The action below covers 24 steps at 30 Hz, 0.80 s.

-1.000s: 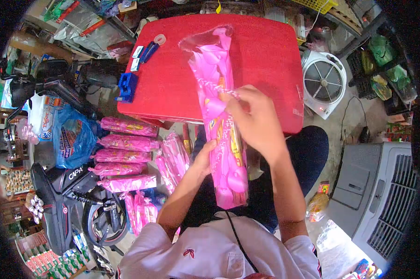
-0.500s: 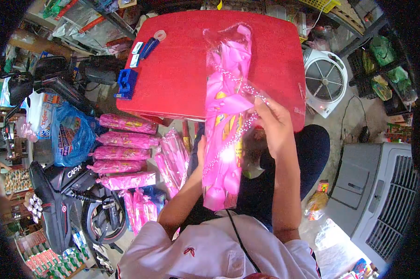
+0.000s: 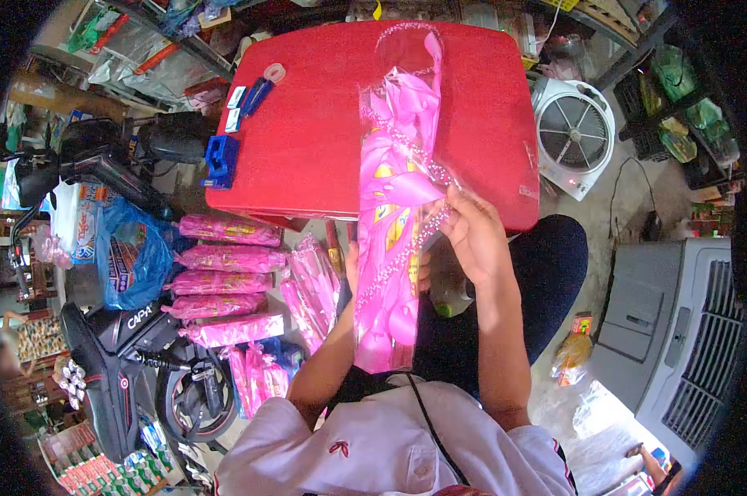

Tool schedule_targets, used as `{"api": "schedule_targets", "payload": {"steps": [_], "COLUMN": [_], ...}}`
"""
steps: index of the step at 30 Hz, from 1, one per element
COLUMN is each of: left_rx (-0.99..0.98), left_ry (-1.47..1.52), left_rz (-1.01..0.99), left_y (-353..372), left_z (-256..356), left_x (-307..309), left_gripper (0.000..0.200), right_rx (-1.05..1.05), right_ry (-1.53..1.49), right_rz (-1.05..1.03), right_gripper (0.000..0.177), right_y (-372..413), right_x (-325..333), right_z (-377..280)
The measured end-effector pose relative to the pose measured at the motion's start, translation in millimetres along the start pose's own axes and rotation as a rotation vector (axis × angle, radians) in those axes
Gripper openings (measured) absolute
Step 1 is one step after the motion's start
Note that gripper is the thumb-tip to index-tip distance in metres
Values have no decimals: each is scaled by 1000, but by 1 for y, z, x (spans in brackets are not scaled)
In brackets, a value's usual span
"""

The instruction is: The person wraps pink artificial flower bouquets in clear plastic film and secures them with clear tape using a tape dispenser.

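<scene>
the long pink package (image 3: 390, 248) lies over the near edge of the red table (image 3: 307, 124), its top toward the far edge. the right hand (image 3: 471, 223) pinches its clear wrapper; the left hand (image 3: 353, 264) is behind it, fingers partly hidden, their grip unclear. a white fan (image 3: 573, 136) stands on the floor beyond the table's right edge.

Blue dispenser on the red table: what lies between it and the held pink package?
Only bare red tabletop lies straight across between the blue dispenser and the pink package, as the head view shows.
</scene>
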<state>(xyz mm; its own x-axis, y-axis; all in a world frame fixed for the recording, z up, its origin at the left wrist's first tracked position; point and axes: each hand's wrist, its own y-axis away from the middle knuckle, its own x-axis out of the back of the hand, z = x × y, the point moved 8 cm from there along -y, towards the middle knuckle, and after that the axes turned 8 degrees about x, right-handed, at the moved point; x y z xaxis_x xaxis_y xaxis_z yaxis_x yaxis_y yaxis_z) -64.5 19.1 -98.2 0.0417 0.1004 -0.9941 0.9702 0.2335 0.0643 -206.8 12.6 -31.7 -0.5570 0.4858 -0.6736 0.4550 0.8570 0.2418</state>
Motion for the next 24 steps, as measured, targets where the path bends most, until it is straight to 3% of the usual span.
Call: {"api": "schedule_targets", "payload": {"steps": [4, 7, 8, 15, 18, 24], "left_rx": [25, -19, 14, 7, 121, 118], "left_ry": [131, -223, -43, 91, 70, 40], "left_rz": [-169, 147, -48, -131, -148, -175], "left_y": [-6, 0, 0, -8, -9, -2], "left_z": [-4, 7, 3, -6, -9, -28], "left_x": [-20, 1, -2, -24, -42, -73], "left_gripper": [110, 110, 110, 111, 106, 93], "right_rx": [-28, -99, -100, -15, 2, 5], "right_ry": [-30, -125, -128, -123, -106, -147], "right_rz": [22, 29, 37, 52, 49, 81], "right_gripper": [23, 25, 26, 29, 30, 27], "right_y": [2, 1, 2, 10, 15, 33], "right_x": [4, 15, 17, -2, -6, -19], "right_z": [4, 14, 18, 7, 5, 8]}}
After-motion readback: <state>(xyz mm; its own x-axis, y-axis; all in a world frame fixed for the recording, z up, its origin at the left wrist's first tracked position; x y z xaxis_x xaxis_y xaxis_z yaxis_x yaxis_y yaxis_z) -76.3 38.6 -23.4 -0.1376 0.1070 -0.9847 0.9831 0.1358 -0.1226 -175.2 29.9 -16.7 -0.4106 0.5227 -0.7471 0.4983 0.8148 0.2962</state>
